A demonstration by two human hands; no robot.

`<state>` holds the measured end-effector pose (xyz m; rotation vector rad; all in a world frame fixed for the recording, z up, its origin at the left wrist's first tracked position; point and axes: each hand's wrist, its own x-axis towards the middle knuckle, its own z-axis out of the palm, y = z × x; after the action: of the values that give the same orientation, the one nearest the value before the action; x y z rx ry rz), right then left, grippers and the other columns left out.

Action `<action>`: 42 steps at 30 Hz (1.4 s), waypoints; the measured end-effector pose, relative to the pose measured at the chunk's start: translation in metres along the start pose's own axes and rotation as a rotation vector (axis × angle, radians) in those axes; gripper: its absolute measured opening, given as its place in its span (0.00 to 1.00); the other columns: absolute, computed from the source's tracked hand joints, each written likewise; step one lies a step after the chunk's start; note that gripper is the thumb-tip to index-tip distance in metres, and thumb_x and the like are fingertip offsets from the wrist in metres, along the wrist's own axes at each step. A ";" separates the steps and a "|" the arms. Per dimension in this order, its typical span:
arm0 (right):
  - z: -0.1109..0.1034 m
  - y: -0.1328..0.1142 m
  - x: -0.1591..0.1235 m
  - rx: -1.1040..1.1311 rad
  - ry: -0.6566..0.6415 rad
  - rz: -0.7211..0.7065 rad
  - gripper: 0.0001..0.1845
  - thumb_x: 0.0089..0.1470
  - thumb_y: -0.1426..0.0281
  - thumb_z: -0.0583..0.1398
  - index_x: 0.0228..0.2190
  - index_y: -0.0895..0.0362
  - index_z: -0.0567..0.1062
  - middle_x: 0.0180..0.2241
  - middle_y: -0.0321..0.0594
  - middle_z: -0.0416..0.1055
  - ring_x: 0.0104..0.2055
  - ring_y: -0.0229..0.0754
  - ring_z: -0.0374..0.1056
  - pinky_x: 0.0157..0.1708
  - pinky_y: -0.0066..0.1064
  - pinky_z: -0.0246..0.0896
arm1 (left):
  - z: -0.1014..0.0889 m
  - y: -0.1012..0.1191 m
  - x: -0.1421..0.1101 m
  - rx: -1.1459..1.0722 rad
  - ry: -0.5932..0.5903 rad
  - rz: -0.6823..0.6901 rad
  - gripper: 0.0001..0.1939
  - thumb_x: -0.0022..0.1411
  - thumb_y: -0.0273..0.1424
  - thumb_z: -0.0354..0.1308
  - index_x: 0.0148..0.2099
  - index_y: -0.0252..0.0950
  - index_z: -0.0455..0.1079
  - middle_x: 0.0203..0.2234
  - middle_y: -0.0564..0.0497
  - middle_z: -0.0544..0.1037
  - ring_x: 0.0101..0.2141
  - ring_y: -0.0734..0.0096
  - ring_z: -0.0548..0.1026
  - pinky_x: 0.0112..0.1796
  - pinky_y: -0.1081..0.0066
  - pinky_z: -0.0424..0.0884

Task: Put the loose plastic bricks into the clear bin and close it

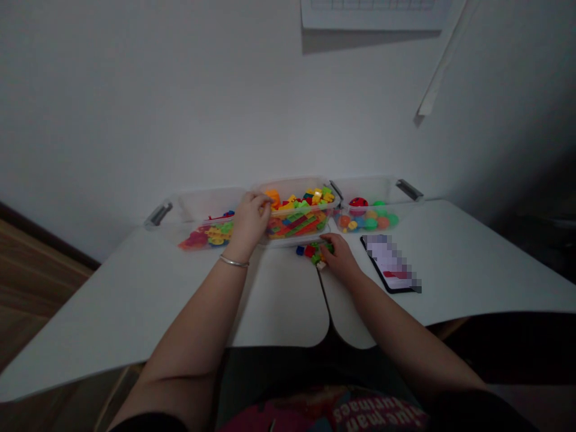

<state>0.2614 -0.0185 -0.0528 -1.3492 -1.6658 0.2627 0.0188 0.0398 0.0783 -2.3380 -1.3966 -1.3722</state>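
Observation:
My left hand [252,214] is at the left end of the middle clear plastic bin [297,241], its fingers curled together beside an orange piece [273,197]. What those fingers hold, if anything, is hidden. In and under this bin show many coloured toy bricks [317,196]. On the table in front of it lies a small pile of toy bricks [310,251], blue, red, green and pale. My right hand [339,257] reaches into the pile's right side, thumb and fingers closed around a few green and orange bricks.
A clear bin [202,201] with red, yellow and blue pieces stands at left. Another bin [373,186] at right holds coloured balls and a red, black-spotted toy [359,204]. A phone [390,264] lies right of my right hand. A seam splits the white tabletop [279,300]; the wall is behind.

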 end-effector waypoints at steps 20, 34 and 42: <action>0.003 0.002 0.001 0.034 0.016 0.009 0.15 0.54 0.66 0.55 0.43 0.55 0.73 0.44 0.49 0.72 0.49 0.51 0.68 0.51 0.50 0.63 | -0.008 0.014 -0.015 0.173 -0.157 0.047 0.22 0.66 0.35 0.50 0.58 0.32 0.67 0.55 0.39 0.71 0.55 0.54 0.67 0.58 0.53 0.62; 0.003 0.000 0.001 0.055 0.023 0.008 0.15 0.53 0.66 0.56 0.42 0.55 0.73 0.42 0.48 0.72 0.46 0.50 0.68 0.50 0.49 0.63 | 0.035 0.047 -0.084 0.247 -0.428 0.299 0.13 0.64 0.26 0.53 0.48 0.36 0.74 0.46 0.42 0.76 0.46 0.57 0.71 0.46 0.57 0.71; 0.002 -0.001 0.001 0.060 0.012 0.017 0.15 0.53 0.65 0.56 0.42 0.55 0.73 0.43 0.49 0.72 0.47 0.52 0.68 0.50 0.51 0.63 | 0.046 0.032 -0.091 0.230 -0.518 0.225 0.14 0.66 0.26 0.51 0.50 0.35 0.74 0.46 0.42 0.75 0.47 0.58 0.71 0.47 0.59 0.71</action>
<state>0.2588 -0.0169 -0.0525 -1.3183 -1.6245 0.3113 0.0562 -0.0170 -0.0040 -2.6897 -1.2503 -0.5333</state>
